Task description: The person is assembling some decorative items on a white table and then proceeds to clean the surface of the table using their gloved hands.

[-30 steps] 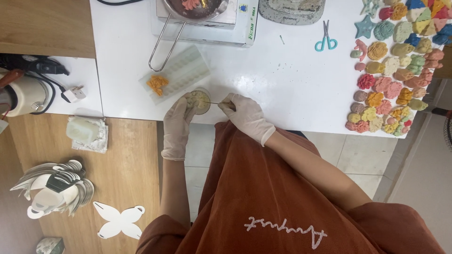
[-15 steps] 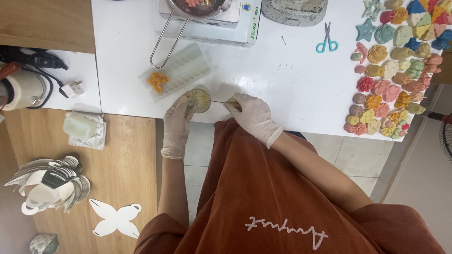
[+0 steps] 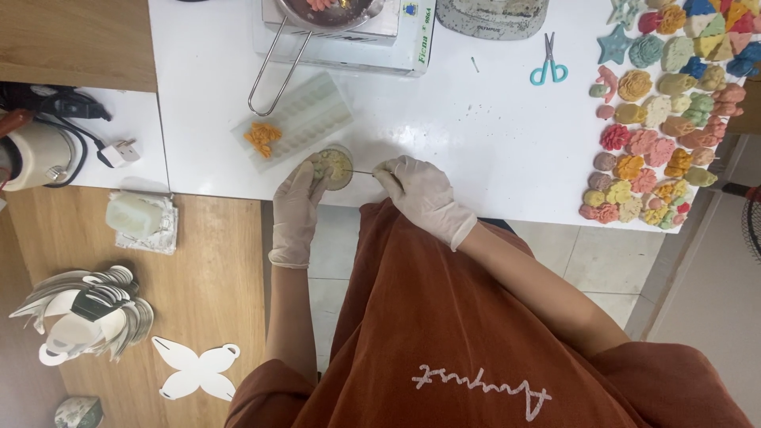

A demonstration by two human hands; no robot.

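Steadying a small round mould [image 3: 333, 166] — likely light, slippery — left hand [image 3: 297, 208] grips its rim; right hand [image 3: 422, 192] beside it pinches a thin pick [image 3: 361, 171].

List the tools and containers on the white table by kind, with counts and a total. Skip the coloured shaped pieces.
Scissors: 1
Clear mould tray: 1
Small round dish, steadied by the left hand: 1
Thin stick, in the right hand: 1
Metal pan on a scale: 2
Total: 6
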